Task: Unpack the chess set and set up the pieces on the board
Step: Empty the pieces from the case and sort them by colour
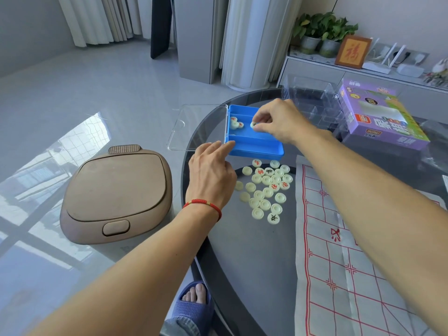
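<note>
A blue plastic case (257, 147) lies on the glass table, its clear lid (197, 127) swung open to the left. My right hand (278, 121) pinches a cream chess piece (253, 124) over the case's middle compartment. Two or three more pieces (236, 123) lie in that compartment's left end. My left hand (211, 173) touches the case's near left corner with straight fingers. Several cream pieces (266, 190), some marked red or black, lie in a loose heap in front of the case. The white paper board (351, 251) with red lines is spread at the right.
A purple game box (378, 115) and clear plastic trays (312, 98) sit at the table's back right. A tan lidded bin (116, 195) stands on the floor to the left. My foot in a blue slipper (194, 304) shows below the table edge.
</note>
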The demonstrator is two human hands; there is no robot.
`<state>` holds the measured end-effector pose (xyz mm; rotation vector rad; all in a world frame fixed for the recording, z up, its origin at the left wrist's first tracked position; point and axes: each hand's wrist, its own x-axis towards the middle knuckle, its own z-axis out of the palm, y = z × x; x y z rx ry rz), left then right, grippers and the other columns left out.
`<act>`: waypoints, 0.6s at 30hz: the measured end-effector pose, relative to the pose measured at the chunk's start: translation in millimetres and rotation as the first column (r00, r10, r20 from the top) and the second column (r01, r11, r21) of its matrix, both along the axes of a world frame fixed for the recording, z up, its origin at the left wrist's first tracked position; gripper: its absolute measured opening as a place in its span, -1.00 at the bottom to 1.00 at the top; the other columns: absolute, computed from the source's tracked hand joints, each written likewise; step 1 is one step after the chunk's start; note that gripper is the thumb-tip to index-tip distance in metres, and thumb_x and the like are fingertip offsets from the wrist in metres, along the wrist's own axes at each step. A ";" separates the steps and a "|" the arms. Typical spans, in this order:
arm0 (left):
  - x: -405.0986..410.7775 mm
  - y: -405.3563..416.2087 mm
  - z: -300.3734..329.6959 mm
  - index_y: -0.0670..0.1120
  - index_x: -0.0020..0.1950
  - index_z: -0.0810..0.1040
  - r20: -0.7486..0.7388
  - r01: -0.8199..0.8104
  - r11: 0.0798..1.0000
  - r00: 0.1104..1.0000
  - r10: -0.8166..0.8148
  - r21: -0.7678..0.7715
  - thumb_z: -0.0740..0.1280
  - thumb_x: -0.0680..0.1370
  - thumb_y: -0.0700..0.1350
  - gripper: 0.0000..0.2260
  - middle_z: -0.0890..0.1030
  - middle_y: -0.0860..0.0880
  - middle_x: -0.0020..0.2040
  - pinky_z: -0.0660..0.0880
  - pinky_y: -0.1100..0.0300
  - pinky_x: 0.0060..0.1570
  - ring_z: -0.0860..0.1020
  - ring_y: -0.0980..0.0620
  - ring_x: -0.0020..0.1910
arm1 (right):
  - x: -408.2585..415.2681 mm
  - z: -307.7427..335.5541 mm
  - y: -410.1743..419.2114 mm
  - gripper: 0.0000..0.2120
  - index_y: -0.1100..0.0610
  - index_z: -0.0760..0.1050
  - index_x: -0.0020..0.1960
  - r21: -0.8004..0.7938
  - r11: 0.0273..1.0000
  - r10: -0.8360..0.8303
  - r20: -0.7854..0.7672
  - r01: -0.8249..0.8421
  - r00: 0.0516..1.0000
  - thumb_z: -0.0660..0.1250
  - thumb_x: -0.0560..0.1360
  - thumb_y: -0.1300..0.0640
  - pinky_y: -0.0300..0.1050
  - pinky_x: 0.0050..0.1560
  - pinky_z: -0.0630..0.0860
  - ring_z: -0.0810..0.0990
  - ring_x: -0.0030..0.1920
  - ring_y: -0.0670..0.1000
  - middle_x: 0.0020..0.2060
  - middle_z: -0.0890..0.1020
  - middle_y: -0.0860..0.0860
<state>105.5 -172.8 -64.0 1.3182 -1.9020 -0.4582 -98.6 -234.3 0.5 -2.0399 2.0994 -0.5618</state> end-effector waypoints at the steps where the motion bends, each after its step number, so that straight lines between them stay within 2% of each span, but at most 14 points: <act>1: -1.2 -0.8 -1.2 -0.09 0.31 0.60 0.022 -0.002 1.000 1.000 0.002 -0.009 0.14 0.45 -0.23 -0.52 0.62 -0.10 0.24 0.43 -0.12 0.28 0.45 -0.16 0.32 | -5.2 3.7 6.2 -0.89 0.09 0.72 -0.01 -0.052 0.999 -0.009 0.037 0.011 0.999 0.55 0.47 0.11 0.01 0.10 0.64 0.68 -0.11 -0.02 -0.17 0.72 -0.01; 4: -4.0 0.4 -1.1 -0.08 0.30 0.60 0.084 -0.006 1.000 0.996 0.005 0.008 0.11 0.48 -0.10 -0.54 0.59 -0.08 0.24 0.40 -0.15 0.29 0.41 -0.14 0.34 | -25.4 13.8 34.1 -0.89 0.05 0.72 -0.03 -0.138 0.989 -0.040 0.079 0.050 0.996 0.57 0.45 0.09 -0.11 0.04 0.64 0.67 -0.20 -0.11 -0.23 0.71 -0.07; 6: -4.7 1.3 -0.4 -0.08 0.32 0.57 0.128 -0.007 1.000 0.992 0.007 -0.002 0.09 0.51 -0.08 -0.55 0.56 -0.09 0.27 0.39 -0.16 0.29 0.38 -0.14 0.36 | -37.9 16.5 54.9 -0.87 0.06 0.72 -0.04 -0.117 0.990 -0.071 0.072 0.079 0.995 0.58 0.44 0.08 -0.17 0.03 0.61 0.67 -0.18 -0.08 -0.22 0.72 -0.05; 9: -5.5 -1.4 -3.6 -0.09 0.37 0.50 0.200 -0.024 1.000 0.980 0.022 0.005 0.07 0.54 -0.06 -0.56 0.49 -0.12 0.36 0.37 -0.13 0.31 0.32 -0.15 0.40 | -45.2 9.6 73.9 -0.86 0.07 0.73 -0.06 -0.026 0.993 -0.118 0.054 0.119 0.992 0.59 0.42 0.06 -0.10 0.06 0.62 0.69 -0.15 -0.06 -0.25 0.72 -0.04; 13: -6.5 -5.3 -6.1 -0.10 0.30 0.50 0.219 -0.040 0.999 0.975 0.043 -0.022 -0.13 0.46 0.02 -0.42 0.52 -0.11 0.27 0.40 -0.08 0.28 0.36 -0.15 0.32 | -34.0 -2.4 79.5 -0.86 0.07 0.72 -0.04 0.080 0.993 -0.087 0.021 0.086 0.996 0.58 0.44 0.06 -0.07 0.06 0.64 0.67 -0.15 -0.13 -0.25 0.70 -0.10; 15: -6.0 -7.8 -7.3 -0.10 0.29 0.50 0.223 -0.037 0.999 0.974 0.041 -0.020 -0.14 0.46 0.03 -0.41 0.52 -0.11 0.26 0.40 -0.07 0.29 0.37 -0.14 0.31 | -27.5 -5.0 78.7 -0.83 0.08 0.72 0.03 0.136 0.988 -0.077 -0.017 0.078 0.997 0.56 0.46 0.06 -0.05 0.06 0.64 0.65 -0.12 -0.13 -0.20 0.67 -0.11; 18: -5.5 -7.8 -7.5 -0.10 0.28 0.50 0.224 -0.029 1.000 0.974 0.030 -0.008 -0.11 0.48 0.01 -0.45 0.51 -0.10 0.27 0.40 -0.06 0.29 0.36 -0.13 0.31 | -20.1 -5.0 79.7 -0.86 0.03 0.72 0.02 0.172 0.983 -0.053 -0.053 0.062 0.997 0.53 0.49 0.02 0.04 0.07 0.65 0.65 -0.09 -0.08 -0.17 0.68 -0.11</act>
